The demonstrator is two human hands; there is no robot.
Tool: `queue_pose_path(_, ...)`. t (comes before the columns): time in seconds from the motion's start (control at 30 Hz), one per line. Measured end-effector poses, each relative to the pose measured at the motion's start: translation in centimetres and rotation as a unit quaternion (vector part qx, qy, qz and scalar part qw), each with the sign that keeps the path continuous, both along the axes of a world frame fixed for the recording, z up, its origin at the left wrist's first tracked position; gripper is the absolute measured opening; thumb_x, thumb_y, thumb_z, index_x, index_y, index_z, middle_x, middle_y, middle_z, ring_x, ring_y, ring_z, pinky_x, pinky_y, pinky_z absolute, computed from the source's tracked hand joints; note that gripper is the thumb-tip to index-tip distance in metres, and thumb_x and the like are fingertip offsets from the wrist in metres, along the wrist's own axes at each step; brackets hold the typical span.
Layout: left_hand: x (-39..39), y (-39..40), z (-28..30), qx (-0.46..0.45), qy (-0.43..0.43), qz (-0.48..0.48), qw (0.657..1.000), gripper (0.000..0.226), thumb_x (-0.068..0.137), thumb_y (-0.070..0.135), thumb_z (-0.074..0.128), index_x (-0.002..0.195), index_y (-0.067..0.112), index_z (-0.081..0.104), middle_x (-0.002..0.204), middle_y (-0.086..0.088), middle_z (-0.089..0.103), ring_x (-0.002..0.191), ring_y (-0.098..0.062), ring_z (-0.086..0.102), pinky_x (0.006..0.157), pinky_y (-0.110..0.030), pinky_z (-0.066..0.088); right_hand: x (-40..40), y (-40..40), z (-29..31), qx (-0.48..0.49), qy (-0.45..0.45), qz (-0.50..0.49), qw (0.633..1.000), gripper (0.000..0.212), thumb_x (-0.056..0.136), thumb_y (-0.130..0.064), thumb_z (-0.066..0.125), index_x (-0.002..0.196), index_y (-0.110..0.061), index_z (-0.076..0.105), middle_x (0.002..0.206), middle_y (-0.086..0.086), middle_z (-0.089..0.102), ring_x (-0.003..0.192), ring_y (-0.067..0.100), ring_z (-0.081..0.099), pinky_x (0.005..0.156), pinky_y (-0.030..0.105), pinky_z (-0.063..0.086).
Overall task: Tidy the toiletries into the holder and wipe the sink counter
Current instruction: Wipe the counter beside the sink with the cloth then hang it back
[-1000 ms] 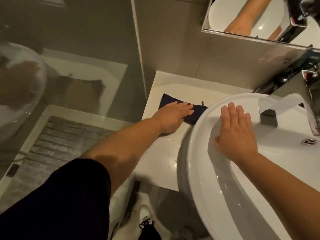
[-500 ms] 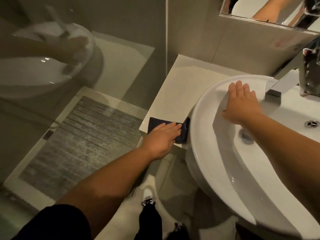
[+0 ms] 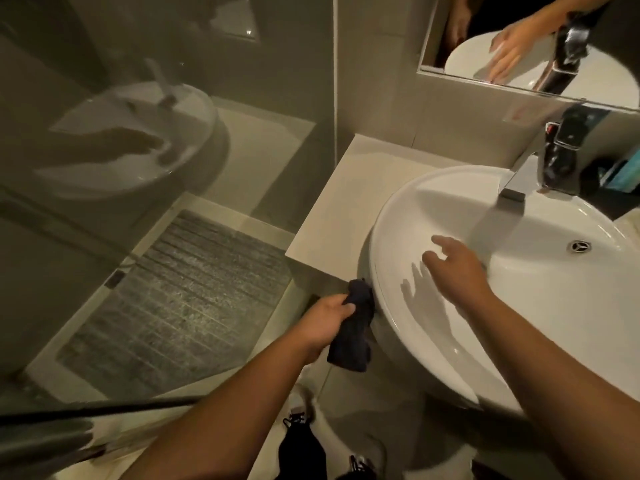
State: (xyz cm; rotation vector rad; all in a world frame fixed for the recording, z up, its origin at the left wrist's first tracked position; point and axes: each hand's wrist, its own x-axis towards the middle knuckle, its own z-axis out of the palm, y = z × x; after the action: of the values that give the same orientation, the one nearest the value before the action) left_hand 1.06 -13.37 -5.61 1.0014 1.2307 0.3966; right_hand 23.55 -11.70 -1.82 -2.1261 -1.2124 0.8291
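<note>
A dark blue cloth [image 3: 351, 336] hangs bunched below the front edge of the pale counter [image 3: 346, 209], beside the outer wall of the white round basin [image 3: 408, 209]. My left hand [image 3: 327, 322] grips it from the left. Above the basin's left side hovers my right hand [image 3: 459, 268], fingers spread, holding nothing, its shadow on the bowl. The holder and the toiletries cannot be made out clearly; only some teal items [image 3: 620, 176] show at the far right edge.
A chrome tap [image 3: 550, 161] juts over the basin from the back right. A mirror [image 3: 533, 46] hangs on the tiled wall behind. Left of the counter stands a glass shower screen [image 3: 173, 168] with a grey mat [image 3: 180, 299] behind it. My shoes [image 3: 304, 441] are below.
My left hand dragged the cloth from the counter's back to its front edge and off it, now gripping it hanging. My right hand lifted off the basin rim and moved inward.
</note>
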Motion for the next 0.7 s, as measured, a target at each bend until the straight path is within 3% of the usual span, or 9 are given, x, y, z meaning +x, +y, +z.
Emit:
queue_pose_path(0.13, -0.3, -2.5, 3.2, -0.142, -0.173, 0.153, 0.963, 0.025, 0.099, 0.015, 0.044, 0.115, 0.010, 0.062, 0.111, -0.016, 0.071, 0.100, -0.027, 0.068, 0.083, -0.040, 0.052, -2.4, -6.4, 3.4, -0.072, 0.185, -0.013, 0.980, 0.027, 0.093, -0.029, 0.053, 0.098, -0.008, 0.068, 0.101, 0.013, 0.069, 0.077, 0.023, 0.059, 0.069, 0.034, 0.050)
queue_pose_path(0.27, 0.6, -3.9, 7.4, -0.117, -0.195, 0.162, 0.960, 0.029, 0.098, 0.021, 0.047, 0.123, 0.012, 0.060, 0.118, -0.015, 0.068, 0.110, -0.030, 0.064, 0.094, -0.047, 0.049, -3.0, -10.9, 7.9, -0.156, 0.335, 0.007, 0.929, 0.042, 0.095, -0.046, 0.048, 0.098, -0.010, 0.069, 0.089, 0.008, 0.071, 0.063, 0.018, 0.053, 0.058, 0.028, 0.043)
queue_pose_path(0.37, 2.8, -5.1, 11.7, 0.034, -0.107, 0.085, 0.990, 0.025, 0.098, 0.022, 0.046, 0.115, 0.018, 0.064, 0.109, -0.011, 0.072, 0.103, -0.027, 0.067, 0.095, -0.049, 0.050, -2.6, -12.6, 11.0, -0.144, 0.500, -0.033, 0.853, 0.054, 0.093, -0.054, 0.046, 0.112, -0.008, 0.065, 0.096, 0.012, 0.071, 0.076, 0.020, 0.065, 0.065, 0.032, 0.052)
queue_pose_path(0.43, 4.3, -6.4, 14.9, 0.219, 0.003, -0.013, 0.976, 0.023, 0.098, 0.020, 0.044, 0.109, 0.025, 0.063, 0.099, -0.003, 0.072, 0.093, -0.018, 0.067, 0.087, -0.040, 0.054, -2.4, -13.5, 12.8, -0.115, 0.562, -0.039, 0.818, 0.057, 0.090, -0.057, 0.046, 0.119, -0.011, 0.062, 0.111, 0.014, 0.072, 0.098, 0.025, 0.070, 0.082, 0.041, 0.056)
queue_pose_path(0.47, 4.9, -7.1, 15.9, 0.322, 0.058, -0.076, 0.942, 0.025, 0.097, 0.020, 0.043, 0.113, 0.029, 0.060, 0.104, 0.003, 0.070, 0.097, -0.013, 0.064, 0.089, -0.036, 0.053, -2.3, -13.9, 13.6, -0.092, 0.590, -0.045, 0.801, 0.057, 0.090, -0.056, 0.046, 0.121, -0.012, 0.061, 0.115, 0.015, 0.071, 0.106, 0.029, 0.068, 0.091, 0.047, 0.054)
queue_pose_path(0.53, 5.8, -8.3, 17.0, 0.505, 0.167, -0.217, 0.819, 0.040, 0.095, 0.028, 0.039, 0.134, 0.033, 0.046, 0.138, 0.008, 0.054, 0.127, -0.009, 0.046, 0.108, -0.032, 0.038, -2.0, -14.6, 15.2, -0.032, 0.644, -0.071, 0.761, 0.049, 0.091, -0.048, 0.050, 0.122, -0.012, 0.063, 0.118, 0.018, 0.069, 0.112, 0.034, 0.065, 0.100, 0.055, 0.047)
queue_pose_path(0.6, 6.2, -8.7, 17.1, 0.578, 0.192, -0.308, 0.731, 0.054, 0.093, 0.040, 0.036, 0.146, 0.028, 0.032, 0.156, 0.008, 0.028, 0.145, -0.010, 0.018, 0.118, -0.033, 0.015, -1.5, -15.3, 16.2, 0.013, 0.673, -0.080, 0.736, 0.042, 0.092, -0.037, 0.052, 0.123, -0.011, 0.063, 0.121, 0.018, 0.068, 0.117, 0.033, 0.062, 0.105, 0.054, 0.043)
queue_pose_path(0.63, 6.2, -8.7, 17.1, 0.581, 0.164, -0.311, 0.734, 0.056, 0.093, 0.044, 0.037, 0.146, 0.028, 0.032, 0.157, 0.008, 0.026, 0.146, -0.008, 0.013, 0.118, -0.033, 0.012, -1.2, -15.6, 16.3, 0.025, 0.674, -0.076, 0.735, 0.039, 0.093, -0.031, 0.053, 0.123, -0.010, 0.063, 0.122, 0.019, 0.067, 0.117, 0.032, 0.062, 0.104, 0.052, 0.044)
queue_pose_path(0.7, 5.9, -8.0, 17.6, 0.542, 0.057, -0.235, 0.805, 0.048, 0.092, 0.044, 0.043, 0.139, 0.032, 0.042, 0.151, 0.010, 0.036, 0.142, -0.003, 0.024, 0.116, -0.029, 0.020, -0.4, -16.0, 15.9, 0.037, 0.664, -0.073, 0.743, 0.034, 0.090, -0.021, 0.055, 0.121, -0.010, 0.063, 0.119, 0.019, 0.068, 0.112, 0.032, 0.065, 0.094, 0.047, 0.053)
